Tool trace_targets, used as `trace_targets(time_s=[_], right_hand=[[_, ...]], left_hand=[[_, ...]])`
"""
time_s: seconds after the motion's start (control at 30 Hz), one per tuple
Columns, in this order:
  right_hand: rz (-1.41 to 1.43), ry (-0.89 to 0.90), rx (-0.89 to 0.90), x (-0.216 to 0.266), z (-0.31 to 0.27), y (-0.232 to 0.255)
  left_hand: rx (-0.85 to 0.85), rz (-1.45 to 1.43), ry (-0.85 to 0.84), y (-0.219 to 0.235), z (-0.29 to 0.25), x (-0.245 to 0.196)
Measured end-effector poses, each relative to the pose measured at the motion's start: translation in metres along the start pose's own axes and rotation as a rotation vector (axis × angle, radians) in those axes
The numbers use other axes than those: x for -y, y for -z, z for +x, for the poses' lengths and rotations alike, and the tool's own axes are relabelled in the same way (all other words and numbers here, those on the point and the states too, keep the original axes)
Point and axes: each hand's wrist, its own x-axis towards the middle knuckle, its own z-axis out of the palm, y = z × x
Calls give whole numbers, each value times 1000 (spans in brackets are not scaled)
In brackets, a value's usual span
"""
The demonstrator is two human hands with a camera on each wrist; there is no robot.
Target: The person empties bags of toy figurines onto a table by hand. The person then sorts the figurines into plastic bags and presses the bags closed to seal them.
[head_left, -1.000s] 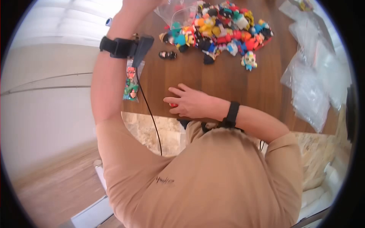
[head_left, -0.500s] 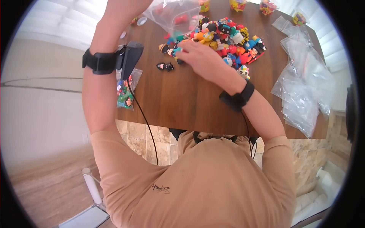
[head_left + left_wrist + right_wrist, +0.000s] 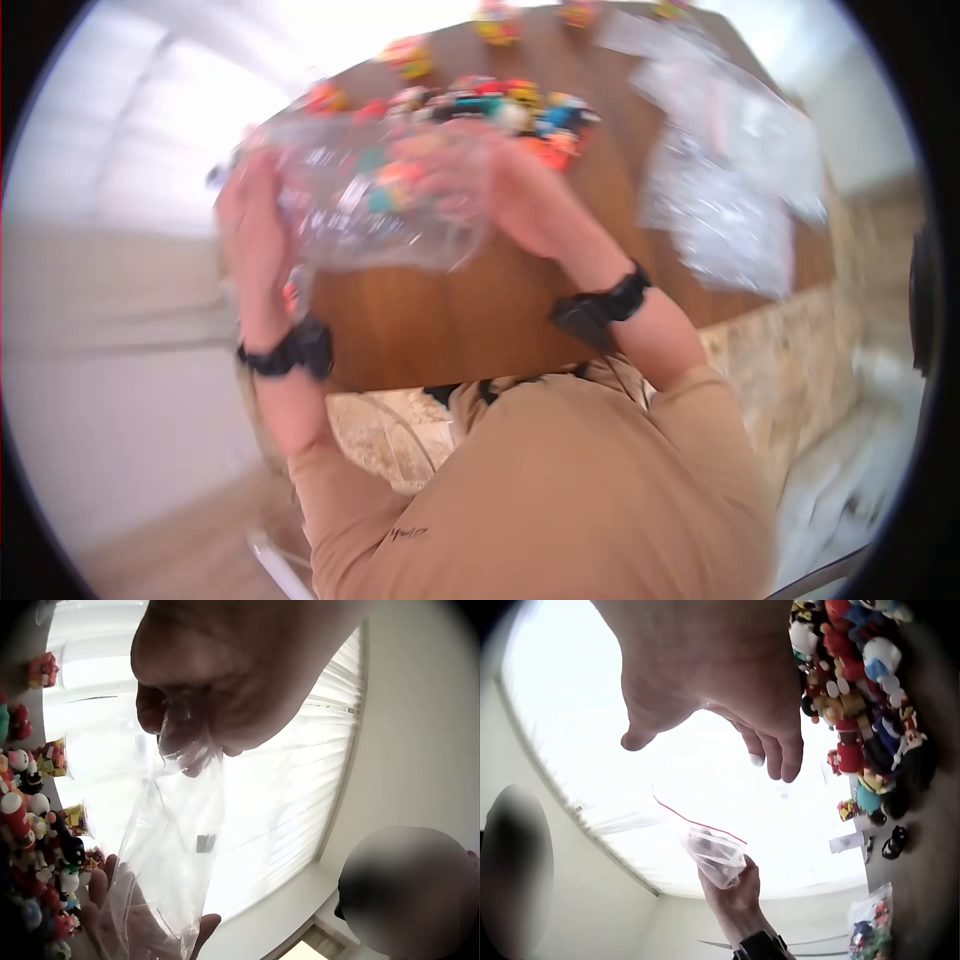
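Grips with the left hand (image 3: 258,220), at far left, one end of a clear plastic bag (image 3: 345,235), fingers clenched around a gathered fold of film, forearm pointing forward over the wooden table (image 3: 480,310). Stretches the bag rightward from those fingers, raised above the tabletop, long axis running crosswise between both hands, roughly along the table's near edge. Turns a red-lined edge (image 3: 697,820), in the right wrist view, toward the side of the right hand (image 3: 505,190). Shows teal and orange patches (image 3: 385,197) through the film, too blurred to place inside or beyond. Holds the right hand at the bag's right end, forearm slanting inward, fingers loose and parted, grasping nothing visible; cannot tell whether behind the film or inside it. Has the left hand as the nearer of the two, in firm contact. Faces a heap of toy figures (image 3: 510,115) beyond the bag, forward of the right hand. Has more clear bags (image 3: 740,230) lying flat at far right, well apart from both hands.
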Motion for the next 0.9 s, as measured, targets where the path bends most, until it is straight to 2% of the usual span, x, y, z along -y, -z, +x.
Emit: trace_targets(time_s=[0.07,0.1,0.2,0.27,0.3,0.37,0.4,0.47,0.5,0.57,0.6,0.67,0.7,0.77,0.8,0.83,0.87,0.9], right_hand=[[-433,77,38,12,-26,-1],[-455,101,-19,16,-39,7],[-591,93,-59,27,-67,16],[-781,28,-290,53,-101,15],[-808,77,-366,66,-115,22],[-870,152,-507,102,-145,40],[-907,176,-572,124,-159,51],[-1195,198,-729,168,-183,71],[-1200,205,-728,184,-188,80],[-1579,-59,-896,207,-198,94],[-1586,-57,-894,207,-204,99],[-2174,263,-1096,202,-205,110],[-2121,313,-1132,204,-205,106],[-2031,349,-1147,194,-202,82],[-1953,422,-1075,184,-197,73],[-1958,362,-980,178,-195,64],[-1781,451,-849,166,-191,71],[-1773,424,-730,150,-188,71]], left_hand=[[30,-42,113,-11,-24,21],[49,-47,176,-15,-35,30],[151,-53,163,-29,-61,48],[282,-3,172,-45,-80,48],[288,-16,170,-50,-87,48],[261,-51,302,-57,-99,48],[259,-62,298,-59,-107,48],[395,-65,304,-58,-121,50],[438,-132,319,-55,-124,55],[455,-149,262,-53,-135,65],[469,-162,213,-54,-138,68],[457,-192,264,-53,-142,70],[428,-207,316,-46,-145,71],[359,-211,356,-42,-148,65],[323,-212,394,-39,-148,61],[280,-164,348,-33,-148,69],[210,-97,303,-24,-149,73],[169,-34,212,-10,-146,73]])
